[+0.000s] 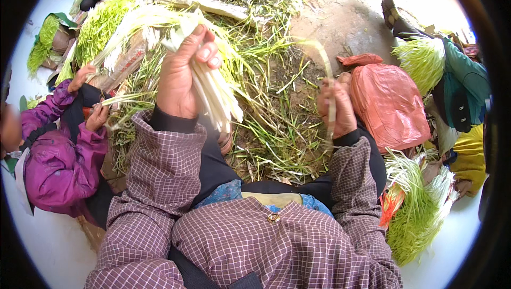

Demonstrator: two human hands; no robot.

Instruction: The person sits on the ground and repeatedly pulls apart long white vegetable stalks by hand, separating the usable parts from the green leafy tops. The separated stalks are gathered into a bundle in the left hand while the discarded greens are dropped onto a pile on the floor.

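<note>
My left hand [185,69] is closed around a bunch of pale stalks [215,93], perhaps garlic chives or another blanched vegetable. Their white ends point down toward my lap, and yellow-green leaves trail away behind the hand. At the right, my right hand [337,103] pinches a single long, limp leaf [322,55] that curves up and over toward the middle; it is blurred. The two hands are well apart, raised above my knees. A heap of loose green leaves and trimmings [275,129] covers the ground between and beyond them.
A red plastic bag [387,105] stands beside my right hand. Green bundles [415,217] lie at the lower right. A co-worker in a purple jacket [64,169] sits close on the left, holding stalks. Other people sit farther off. A long pale object [207,4] crosses the heap.
</note>
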